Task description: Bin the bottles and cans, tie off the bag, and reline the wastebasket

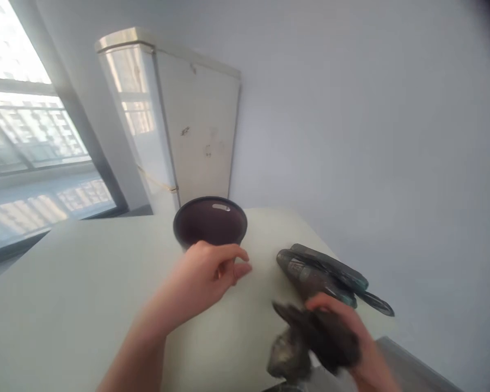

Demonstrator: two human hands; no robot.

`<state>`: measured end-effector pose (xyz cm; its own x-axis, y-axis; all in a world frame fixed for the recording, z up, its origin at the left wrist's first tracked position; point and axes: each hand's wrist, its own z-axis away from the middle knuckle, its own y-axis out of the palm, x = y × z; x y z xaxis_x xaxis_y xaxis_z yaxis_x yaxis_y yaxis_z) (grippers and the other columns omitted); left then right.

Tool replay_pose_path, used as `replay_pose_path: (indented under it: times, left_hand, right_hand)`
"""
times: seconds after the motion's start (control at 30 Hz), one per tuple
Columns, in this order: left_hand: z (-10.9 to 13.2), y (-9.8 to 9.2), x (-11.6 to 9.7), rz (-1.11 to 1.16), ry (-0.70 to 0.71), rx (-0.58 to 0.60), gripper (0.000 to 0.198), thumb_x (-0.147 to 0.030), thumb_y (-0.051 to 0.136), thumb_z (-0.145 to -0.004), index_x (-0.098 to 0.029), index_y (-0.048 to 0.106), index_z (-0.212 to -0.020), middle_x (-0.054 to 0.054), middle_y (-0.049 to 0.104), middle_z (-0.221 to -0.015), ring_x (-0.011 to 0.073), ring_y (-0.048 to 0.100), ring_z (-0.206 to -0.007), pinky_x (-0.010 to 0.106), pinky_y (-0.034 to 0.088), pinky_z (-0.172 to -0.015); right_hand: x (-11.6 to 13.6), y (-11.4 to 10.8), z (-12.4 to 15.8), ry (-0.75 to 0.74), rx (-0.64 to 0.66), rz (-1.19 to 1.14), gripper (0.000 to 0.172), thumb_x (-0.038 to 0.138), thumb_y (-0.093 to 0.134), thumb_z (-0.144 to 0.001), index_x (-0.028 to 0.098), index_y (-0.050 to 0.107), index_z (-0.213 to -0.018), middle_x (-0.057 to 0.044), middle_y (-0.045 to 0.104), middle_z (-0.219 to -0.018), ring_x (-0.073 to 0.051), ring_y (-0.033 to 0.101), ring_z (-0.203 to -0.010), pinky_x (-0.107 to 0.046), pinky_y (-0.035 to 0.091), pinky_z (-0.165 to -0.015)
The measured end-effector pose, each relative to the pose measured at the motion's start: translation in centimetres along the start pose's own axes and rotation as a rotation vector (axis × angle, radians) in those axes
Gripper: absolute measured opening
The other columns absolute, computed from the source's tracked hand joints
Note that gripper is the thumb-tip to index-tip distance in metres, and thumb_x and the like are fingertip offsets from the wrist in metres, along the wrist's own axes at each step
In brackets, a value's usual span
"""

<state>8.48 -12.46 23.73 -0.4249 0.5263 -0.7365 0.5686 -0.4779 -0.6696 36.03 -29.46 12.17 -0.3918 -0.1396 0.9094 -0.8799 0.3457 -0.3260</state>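
1. Head view, progress: a dark crumpled thing point(298, 340) is held up off the table point(65, 283) at the near right. It is grasped by the right hand point(347, 332), with the fingers closed over its top.
2. Two dark flat pieces point(324, 272) are left lying on the table just beyond that hand, overlapping each other and untouched.
3. The left hand point(212, 272) is loosely curled and nothing is seen in it. It is placed at the near rim of a dark bowl point(210, 220); contact cannot be told.
4. The bowl is stood upright at mid table, and nothing is seen in it.
5. Look of the held thing: dark, limp, bunched and hanging below the hand. It is motion-blurred, so its kind cannot be told.
6. At the far side, a pale cabinet point(196, 125) and a window point(24, 136) on the left are seen.
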Motion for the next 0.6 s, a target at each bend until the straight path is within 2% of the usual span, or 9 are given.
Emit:
replay_pose_path:
  times: [0.07, 0.13, 0.2, 0.27, 0.3, 0.4, 0.47, 0.57, 0.6]
  left_hand:
    - [-0.4, 1.0, -0.3, -0.044, -0.032, 0.06, 0.031, -0.041, 0.072, -0.09, -0.03, 0.075, -0.12, -0.002, 0.076, -0.084, 0.0169, 0.069, -0.077, 0.026, 0.049, -0.072]
    - [-0.6, 1.9, -0.7, -0.058, -0.017, 0.101, 0.043, -0.035, 0.081, -0.082, -0.033, 0.073, -0.124, -0.003, 0.077, -0.091, 0.0177, 0.069, -0.082, 0.026, 0.048, -0.074]
    - [-0.7, 2.4, -1.2, -0.056, 0.023, 0.165, 0.029, -0.028, 0.079, -0.082, -0.031, 0.076, -0.11, -0.003, 0.075, -0.088, 0.0161, 0.067, -0.079, 0.024, 0.046, -0.071]
    - [-0.9, 2.8, -1.7, -0.045, 0.055, 0.189, 0.006, -0.025, 0.07, -0.089, -0.026, 0.074, -0.093, -0.004, 0.072, -0.081, 0.0141, 0.065, -0.075, 0.023, 0.044, -0.069]
    - [-1.1, 3.0, -1.9, -0.035, 0.068, 0.175, 0.008, -0.025, 0.065, -0.093, -0.024, 0.073, -0.089, -0.003, 0.071, -0.08, 0.0137, 0.064, -0.074, 0.023, 0.044, -0.069]
    - [-1.8, 3.5, -2.1, -0.001, 0.122, 0.082, 0.023, -0.029, 0.052, -0.102, -0.023, 0.072, -0.09, -0.001, 0.072, -0.082, 0.014, 0.064, -0.076, 0.023, 0.044, -0.071]
    - [-1.9, 4.0, -1.7, 0.005, 0.146, -0.023, 0.031, -0.034, 0.045, -0.106, -0.022, 0.071, -0.093, 0.0, 0.071, -0.083, 0.0147, 0.063, -0.075, 0.024, 0.044, -0.073]
    - [-0.4, 5.6, -0.4, -0.007, 0.058, -0.27, 0.038, -0.043, 0.039, -0.108, -0.022, 0.066, -0.092, 0.001, 0.067, -0.077, 0.0156, 0.061, -0.069, 0.025, 0.043, -0.069]
    - [0.5, 6.3, 0.0, -0.006, -0.003, -0.348, 0.04, -0.046, 0.038, -0.107, -0.022, 0.064, -0.09, 0.0, 0.065, -0.073, 0.0155, 0.059, -0.065, 0.025, 0.043, -0.065]
  right_hand:
    - [1.8, 3.6, -1.9, 0.033, -0.029, -0.199, 0.033, 0.054, 0.068, -0.094, 0.021, 0.075, -0.096, -0.007, 0.073, -0.091, -0.023, 0.068, -0.082, -0.03, 0.054, -0.072]
    - [3.3, 6.6, -3.1, 0.072, 0.001, -0.331, 0.031, 0.05, 0.065, -0.097, 0.02, 0.071, -0.094, -0.005, 0.069, -0.086, -0.019, 0.063, -0.078, -0.028, 0.051, -0.07]
    - [4.1, 8.5, -3.5, 0.076, -0.025, -0.385, 0.028, 0.047, 0.069, -0.095, 0.019, 0.068, -0.091, -0.002, 0.066, -0.082, -0.016, 0.06, -0.076, -0.025, 0.048, -0.069]
    - [4.1, 9.1, -3.3, 0.101, -0.066, -0.424, 0.032, 0.048, 0.073, -0.092, 0.018, 0.064, -0.084, 0.001, 0.059, -0.074, -0.013, 0.053, -0.069, -0.023, 0.042, -0.063]
    - [3.8, 9.0, -3.2, 0.118, -0.077, -0.436, 0.037, 0.051, 0.072, -0.092, 0.018, 0.06, -0.078, 0.002, 0.053, -0.069, -0.012, 0.048, -0.065, -0.022, 0.039, -0.059]
    - [2.7, 7.4, -3.1, 0.097, -0.087, -0.418, 0.054, 0.059, 0.06, -0.098, 0.018, 0.05, -0.065, 0.003, 0.042, -0.065, -0.011, 0.038, -0.06, -0.022, 0.034, -0.055]
    - [2.0, 6.5, -3.3, 0.032, -0.033, -0.408, 0.058, 0.063, 0.058, -0.099, 0.018, 0.051, -0.063, -0.002, 0.051, -0.074, -0.013, 0.046, -0.067, -0.024, 0.042, -0.061]
    - [1.0, 7.0, -3.1, 0.009, 0.166, -0.565, 0.055, 0.074, 0.07, -0.085, 0.02, 0.068, -0.093, -0.009, 0.065, -0.098, -0.021, 0.062, -0.087, -0.028, 0.053, -0.072]
    - [0.6, 7.7, -2.7, 0.026, 0.233, -0.636, 0.064, 0.076, 0.075, -0.077, 0.021, 0.07, -0.109, -0.01, 0.067, -0.099, -0.024, 0.064, -0.09, -0.03, 0.055, -0.073]
